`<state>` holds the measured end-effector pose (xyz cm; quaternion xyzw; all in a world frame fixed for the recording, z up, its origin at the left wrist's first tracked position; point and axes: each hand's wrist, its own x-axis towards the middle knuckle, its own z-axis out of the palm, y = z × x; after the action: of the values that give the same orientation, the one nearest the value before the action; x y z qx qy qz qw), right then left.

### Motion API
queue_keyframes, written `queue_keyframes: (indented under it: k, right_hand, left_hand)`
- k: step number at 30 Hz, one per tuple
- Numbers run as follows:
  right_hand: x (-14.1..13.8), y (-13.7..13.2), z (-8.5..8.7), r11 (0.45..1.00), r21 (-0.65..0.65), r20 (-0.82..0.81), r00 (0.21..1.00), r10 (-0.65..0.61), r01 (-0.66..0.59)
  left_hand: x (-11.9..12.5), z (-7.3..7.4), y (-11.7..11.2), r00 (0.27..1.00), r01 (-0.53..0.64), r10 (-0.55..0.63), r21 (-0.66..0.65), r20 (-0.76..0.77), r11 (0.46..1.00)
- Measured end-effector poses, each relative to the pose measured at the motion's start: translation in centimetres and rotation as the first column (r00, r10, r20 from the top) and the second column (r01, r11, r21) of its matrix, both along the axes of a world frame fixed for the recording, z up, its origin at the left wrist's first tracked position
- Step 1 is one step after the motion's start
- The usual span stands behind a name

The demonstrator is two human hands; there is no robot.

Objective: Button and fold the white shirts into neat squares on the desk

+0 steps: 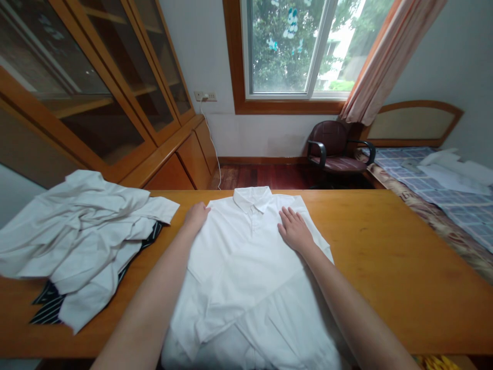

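Observation:
A white collared shirt (246,257) lies spread on the wooden table, its collar toward the far edge and its lower part running down to the near edge. At the shirt's left shoulder edge, my left hand (197,217) is closed with its fingertips gripping the fabric. My right hand (296,229) rests flat and open on the shirt below its right shoulder, fingers stretched out. Folds cross the lower half of the shirt between my forearms.
On the left of the table (385,257) sits a heap of white garments (96,231) with dark striped cloth (50,306) under it. Beyond are a glass-door cabinet (115,77), an armchair (335,146) and a bed (442,180) on the right.

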<state>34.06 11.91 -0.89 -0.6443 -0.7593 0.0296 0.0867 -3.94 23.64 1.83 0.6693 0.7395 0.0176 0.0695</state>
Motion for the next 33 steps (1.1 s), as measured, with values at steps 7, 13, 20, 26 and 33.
queue_keyframes:
  k: [7, 13, 20, 26, 33]
  right_hand:
    - [0.0, -0.1, 0.2, 1.000, 0.008, 0.006, 1.000, 0.002, -0.002]
    - [0.0, -0.1, 0.1, 1.000, 0.015, 0.000, 1.000, 0.001, -0.001]
    - [-0.1, 0.0, -0.2, 1.000, 0.018, -0.009, 1.000, -0.014, 0.015]
    - [1.4, 0.8, -0.5, 0.997, -0.010, 0.014, 0.997, -0.081, 0.081]
    - [5.8, 1.5, -0.2, 0.970, -0.055, 0.075, 0.970, -0.232, 0.236]
  left_hand:
    - [1.6, -0.7, -1.6, 0.997, -0.050, 0.059, 0.138, -0.059, 0.989]
    - [2.5, -0.3, -3.0, 0.992, -0.045, 0.080, 0.307, -0.100, 0.951]
    - [5.7, -1.1, -6.2, 0.958, 0.285, -0.281, 0.364, -0.064, 0.887]
    - [6.6, -3.2, -7.3, 0.964, 0.264, -0.261, 0.193, -0.043, 0.945]
    - [5.3, -3.1, -6.1, 0.986, 0.164, -0.160, 0.169, -0.035, 0.972]
